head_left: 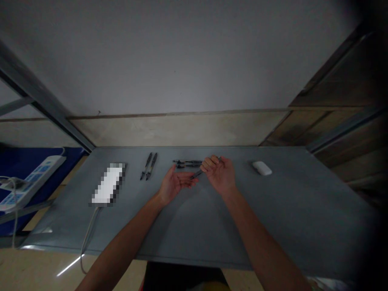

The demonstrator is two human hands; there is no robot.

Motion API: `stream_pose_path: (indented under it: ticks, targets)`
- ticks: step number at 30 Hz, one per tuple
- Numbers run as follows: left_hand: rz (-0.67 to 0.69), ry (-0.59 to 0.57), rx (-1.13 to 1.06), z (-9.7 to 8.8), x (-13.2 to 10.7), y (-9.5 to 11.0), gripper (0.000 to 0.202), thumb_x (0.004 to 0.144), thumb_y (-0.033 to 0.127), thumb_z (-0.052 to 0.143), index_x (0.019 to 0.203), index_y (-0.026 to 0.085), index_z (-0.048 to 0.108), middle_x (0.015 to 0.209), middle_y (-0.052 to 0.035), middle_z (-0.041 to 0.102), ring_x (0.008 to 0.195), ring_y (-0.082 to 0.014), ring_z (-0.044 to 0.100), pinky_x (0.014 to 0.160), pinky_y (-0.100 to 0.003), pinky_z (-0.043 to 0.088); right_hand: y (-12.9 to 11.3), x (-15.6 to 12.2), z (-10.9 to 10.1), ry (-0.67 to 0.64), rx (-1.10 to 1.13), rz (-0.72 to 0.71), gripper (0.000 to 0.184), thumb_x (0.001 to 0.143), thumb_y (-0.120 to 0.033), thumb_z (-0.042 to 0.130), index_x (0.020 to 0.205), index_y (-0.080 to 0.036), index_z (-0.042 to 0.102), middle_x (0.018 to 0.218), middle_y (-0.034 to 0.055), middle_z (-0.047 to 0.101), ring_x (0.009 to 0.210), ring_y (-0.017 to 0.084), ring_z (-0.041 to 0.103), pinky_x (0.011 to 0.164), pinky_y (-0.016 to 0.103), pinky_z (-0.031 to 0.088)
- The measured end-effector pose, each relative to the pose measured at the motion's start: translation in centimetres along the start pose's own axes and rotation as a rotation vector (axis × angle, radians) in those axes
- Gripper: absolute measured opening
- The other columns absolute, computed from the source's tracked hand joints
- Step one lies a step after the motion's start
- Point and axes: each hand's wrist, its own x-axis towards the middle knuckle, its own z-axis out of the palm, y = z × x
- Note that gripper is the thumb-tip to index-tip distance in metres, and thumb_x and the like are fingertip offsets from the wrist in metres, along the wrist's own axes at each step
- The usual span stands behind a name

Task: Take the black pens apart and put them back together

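The grey table [291, 218] spreads beneath both hands. Well left of the fingers lie a power strip [30, 182], then a blurred white object [107, 184] with its cable [89, 234], and a pair of pens [148, 165]. Right of them sits a white mouse [262, 168]. Just beyond the fingertips lie more pens [187, 163]. The right hand [220, 173] curls shut around a pen [197, 173], whose tip points just beside the open, empty left hand [176, 184].
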Motion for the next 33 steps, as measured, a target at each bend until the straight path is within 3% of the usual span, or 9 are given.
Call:
stream_pose_path:
  ticks: [19, 33]
  targets:
    - [0.016, 0.005, -0.001, -0.01, -0.05, -0.12, 0.073, 0.089, 0.067, 0.034, 0.096, 0.006, 0.075, 0.094, -0.0197, 0.077, 0.080, -0.0236, 0.068, 0.078, -0.035, 0.044, 0.19, 0.14, -0.03, 0.004, -0.013, -0.008, 0.037, 0.091, -0.038, 0.041, 0.060, -0.023, 0.029, 0.058, -0.0047, 0.019, 0.053, 0.015, 0.022, 0.052, 0.028, 0.033]
    - [0.040, 0.016, 0.011, -0.12, -0.09, -0.22, 0.071, 0.090, 0.064, 0.034, 0.097, 0.007, 0.074, 0.094, -0.0198, 0.076, 0.079, -0.0229, 0.066, 0.079, -0.035, 0.043, 0.34, 0.22, 0.01, 0.002, -0.027, -0.008, 0.038, 0.090, -0.039, 0.045, 0.061, -0.023, 0.027, 0.058, -0.0051, 0.022, 0.052, 0.014, 0.025, 0.052, 0.029, 0.034]
